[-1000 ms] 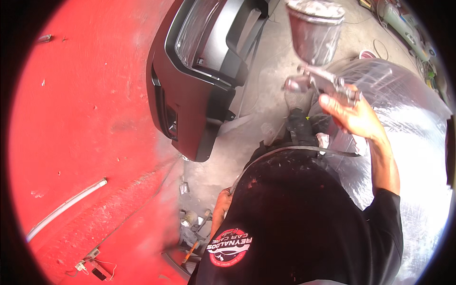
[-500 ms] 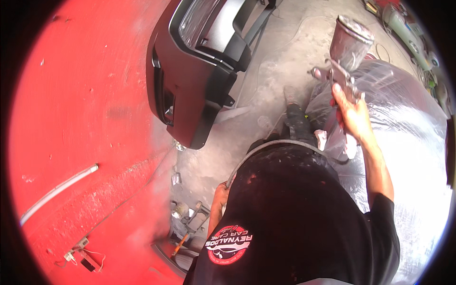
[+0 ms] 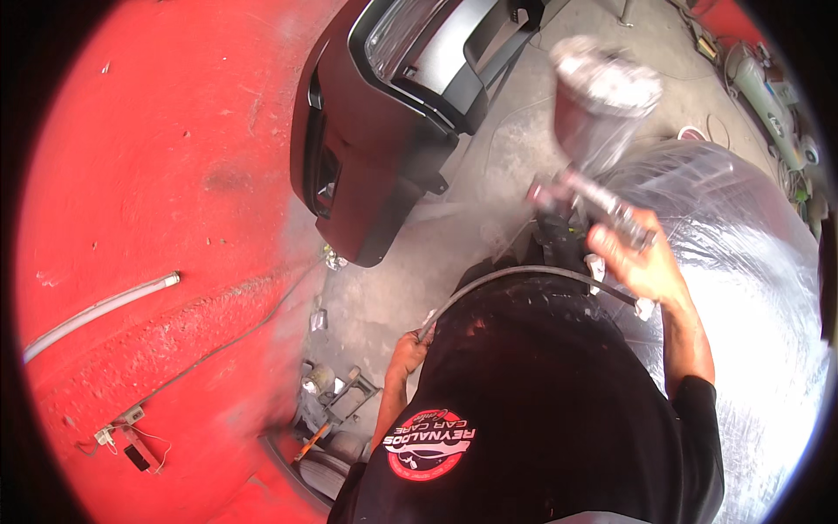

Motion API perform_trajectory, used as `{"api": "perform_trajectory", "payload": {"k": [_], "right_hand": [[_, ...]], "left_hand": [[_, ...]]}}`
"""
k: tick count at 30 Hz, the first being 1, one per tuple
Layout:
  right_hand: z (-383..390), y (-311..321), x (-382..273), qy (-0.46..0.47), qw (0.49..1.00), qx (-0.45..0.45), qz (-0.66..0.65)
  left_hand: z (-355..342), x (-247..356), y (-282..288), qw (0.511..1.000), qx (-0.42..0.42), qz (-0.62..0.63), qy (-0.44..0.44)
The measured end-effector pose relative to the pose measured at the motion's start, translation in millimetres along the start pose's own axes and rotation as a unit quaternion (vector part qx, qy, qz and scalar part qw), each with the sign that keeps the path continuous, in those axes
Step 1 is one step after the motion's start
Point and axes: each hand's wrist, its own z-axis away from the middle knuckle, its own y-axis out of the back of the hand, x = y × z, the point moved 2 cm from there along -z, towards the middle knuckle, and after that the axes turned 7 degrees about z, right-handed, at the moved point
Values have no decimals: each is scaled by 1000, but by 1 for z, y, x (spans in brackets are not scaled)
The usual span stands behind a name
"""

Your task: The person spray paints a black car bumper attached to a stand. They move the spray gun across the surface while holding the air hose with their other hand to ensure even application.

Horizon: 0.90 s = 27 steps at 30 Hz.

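Note:
My right hand (image 3: 642, 262) is closed round the handle of a paint spray gun (image 3: 602, 203), its nozzle end pointing left toward the bumper. The gun's upright cup (image 3: 602, 105) is smeared with paint and blurred by motion. A grey air hose (image 3: 515, 272) arcs from the gun's handle across my waist to my left hand (image 3: 407, 354), which is closed round it low at my left side. Ahead and to the left stands a dark car bumper (image 3: 367, 166) with a silver centre section. A faint pale haze hangs between gun and bumper.
A red wall (image 3: 157, 201) fills the left side, with a white tube (image 3: 105, 316) and a power outlet with cables (image 3: 131, 424). Plastic sheeting (image 3: 742, 288) covers a large shape close on my right. A greenish cylinder (image 3: 764, 105) lies far right. Clutter (image 3: 336, 389) sits by the wall.
The spray gun and my right hand have moved left and lower, and the cup leans more to the left. The bumper appears farther right as the view shifts. My left hand keeps hold of the hose.

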Motion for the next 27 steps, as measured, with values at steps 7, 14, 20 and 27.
{"api": "perform_trajectory", "payload": {"k": [7,14,20,27], "right_hand": [[-37,45,-2,-130,913,378,75],[-70,10,-48,-12,967,250,36],[-81,4,-68,-57,995,-21,74],[-177,35,-109,33,974,135,182]], "left_hand": [[-23,-34,-12,1000,-7,5,-4],[-40,-61,-15,996,-15,79,25],[0,1,0,999,11,17,49],[-2,12,-13,997,50,54,22]]}}
